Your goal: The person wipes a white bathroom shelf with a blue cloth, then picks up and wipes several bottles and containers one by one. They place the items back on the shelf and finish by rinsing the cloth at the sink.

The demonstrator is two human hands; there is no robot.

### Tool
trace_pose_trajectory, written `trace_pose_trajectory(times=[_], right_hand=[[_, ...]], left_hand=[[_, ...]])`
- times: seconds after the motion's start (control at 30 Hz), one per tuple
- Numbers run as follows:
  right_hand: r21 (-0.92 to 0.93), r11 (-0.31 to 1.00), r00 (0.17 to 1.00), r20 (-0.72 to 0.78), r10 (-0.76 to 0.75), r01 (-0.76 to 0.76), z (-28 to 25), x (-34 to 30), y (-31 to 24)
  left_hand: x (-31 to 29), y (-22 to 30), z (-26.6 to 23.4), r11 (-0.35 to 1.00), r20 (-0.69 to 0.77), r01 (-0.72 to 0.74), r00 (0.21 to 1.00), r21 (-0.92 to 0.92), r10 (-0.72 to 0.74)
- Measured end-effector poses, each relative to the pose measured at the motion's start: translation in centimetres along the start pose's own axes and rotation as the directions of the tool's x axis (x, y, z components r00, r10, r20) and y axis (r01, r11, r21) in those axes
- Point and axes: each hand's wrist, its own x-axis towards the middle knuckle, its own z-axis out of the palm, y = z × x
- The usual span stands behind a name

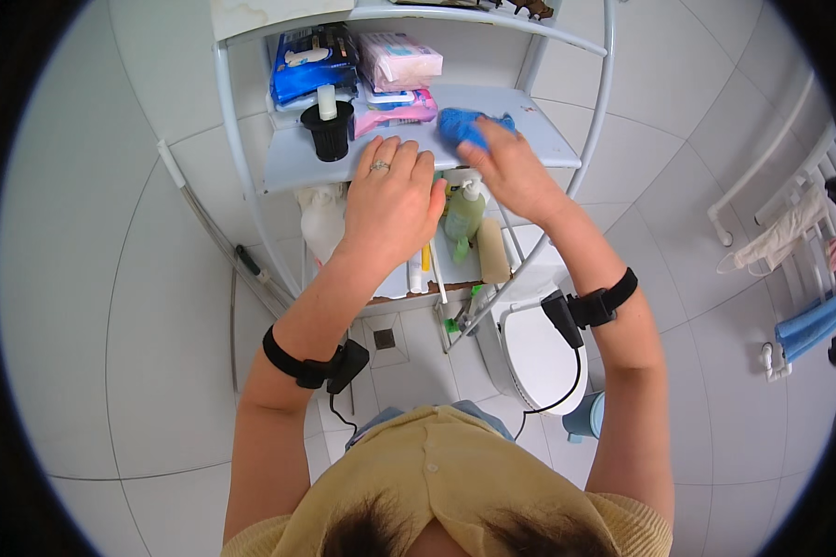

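Note:
A blue cloth [464, 125] lies bunched on the right part of the pale blue shelf [539, 130]. My right hand [506, 162] presses on it and grips it, fingers slightly blurred. With a ring on one finger, my left hand [390, 190] lies at the shelf's front edge. Its fingers are stretched out over the surface and hold nothing. Just left of it stands a black cup [329, 139] with a white piece sticking up. Behind my hands are a pink soft pack [395, 110], a pink-white package [399, 60] and a blue-black package [311, 70].
Below, a lower shelf holds a green pump bottle [464, 213], a beige cylinder [493, 251] and a white bottle [321, 223]. Underneath to the right is a white toilet [543, 353]. A hose [190, 200] hangs at the left wall; a towel rack [794, 176] is at right.

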Motion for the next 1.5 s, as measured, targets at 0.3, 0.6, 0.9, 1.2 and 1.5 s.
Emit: trace_pose_trajectory(times=[0.3, 0.6, 0.9, 1.2, 1.5], right_hand=[[-0.195, 0.974, 0.913, 0.407, -0.025, 0.113, -2.1, 3.6, 1.7], [-0.437, 0.894, 0.872, 0.471, 0.136, 0.096, 0.9, 11.9, 5.6], [-0.546, 0.813, 0.903, 0.215, 0.372, -0.205, -2.9, 3.4, 7.6], [-0.143, 0.987, 0.974, 0.223, -0.04, 0.073, -4.3, 0.3, 1.6], [-0.548, 0.835, 0.992, -0.076, -0.099, 0.041, 0.7, -0.9, -0.8]], left_hand=[[1.4, -0.6, 0.9, 1.0, 0.076, 0.004, 0.997, 0.027, -0.006], [1.9, -0.6, 0.2, 0.997, 0.138, 0.04, 0.989, 0.067, -0.049], [1.8, -0.9, 0.8, 0.994, 0.118, 0.006, 0.993, 0.11, -0.019], [1.1, -0.9, 1.0, 0.994, 0.035, -0.016, 0.999, 0.107, 0.012], [-1.4, -1.7, -0.5, 0.996, -0.165, 0.003, 0.986, -0.088, -0.017]])
